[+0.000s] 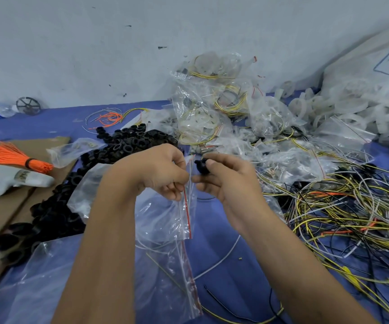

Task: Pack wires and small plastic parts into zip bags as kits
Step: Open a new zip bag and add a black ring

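Zip bag (165, 220) hangs nearest, mouth pinched by left hand (163, 169); right hand (226, 181) pinches black part (201, 166) at bag's 3 o'clock, closer.

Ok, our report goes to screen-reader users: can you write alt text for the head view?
A person's left hand pinches the mouth of a clear zip bag while the right hand holds a small black part beside it, above a blue table strewn with wires and filled bags.
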{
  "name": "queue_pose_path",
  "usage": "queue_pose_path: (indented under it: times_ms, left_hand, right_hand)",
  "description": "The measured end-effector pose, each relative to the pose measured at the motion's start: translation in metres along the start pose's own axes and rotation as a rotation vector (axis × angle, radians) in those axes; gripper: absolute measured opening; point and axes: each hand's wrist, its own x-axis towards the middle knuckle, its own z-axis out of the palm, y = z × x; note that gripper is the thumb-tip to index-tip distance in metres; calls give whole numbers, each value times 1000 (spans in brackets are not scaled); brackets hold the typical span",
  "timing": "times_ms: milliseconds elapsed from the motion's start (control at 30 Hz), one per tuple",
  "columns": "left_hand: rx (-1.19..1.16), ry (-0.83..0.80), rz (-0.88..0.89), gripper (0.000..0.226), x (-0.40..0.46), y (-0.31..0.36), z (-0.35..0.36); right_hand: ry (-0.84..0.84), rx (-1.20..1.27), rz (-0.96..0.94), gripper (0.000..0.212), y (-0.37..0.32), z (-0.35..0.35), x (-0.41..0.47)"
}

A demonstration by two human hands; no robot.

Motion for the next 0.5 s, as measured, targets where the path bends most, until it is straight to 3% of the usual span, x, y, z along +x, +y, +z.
queue_pose_path:
  times_ms: [133, 267, 500]
  left_hand:
    - [-23, 8, 5, 17, 1, 0, 0]
    - [-57, 13, 36, 19, -2, -3, -4]
    - [-192, -78, 191, 24, -11, 14, 0]
  right_hand:
    - [-147, 125, 170, 17, 7, 0, -7]
    - [-204, 127, 213, 15, 5, -5, -8]
    - [-421, -182, 173, 22, -3, -6, -7]
